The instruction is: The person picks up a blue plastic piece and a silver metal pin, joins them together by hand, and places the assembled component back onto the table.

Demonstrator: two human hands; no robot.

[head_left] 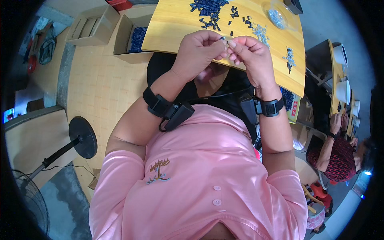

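Note:
My left hand [199, 55] and my right hand [255, 55] meet fingertip to fingertip over the near edge of the wooden table [168, 28]. Between the left thumb and forefinger shows the end of a small dark piece [223, 39], mostly covered. The right fingers are pinched close beside it; whatever they hold is too small to make out. Beyond the hands lies a heap of small black parts [209, 9]. A scatter of tiny silvery parts [261, 34] is just past my right hand, and a small mixed cluster of silvery and black pieces [289, 59] lies farther right.
A clear round dish [289, 20] of silvery parts stands at the far right. Left of the table, an open cardboard box [123, 34] holds dark parts. A fan [34, 200] is at lower left. Another person [334, 158] works at a side table with white bowls [343, 91].

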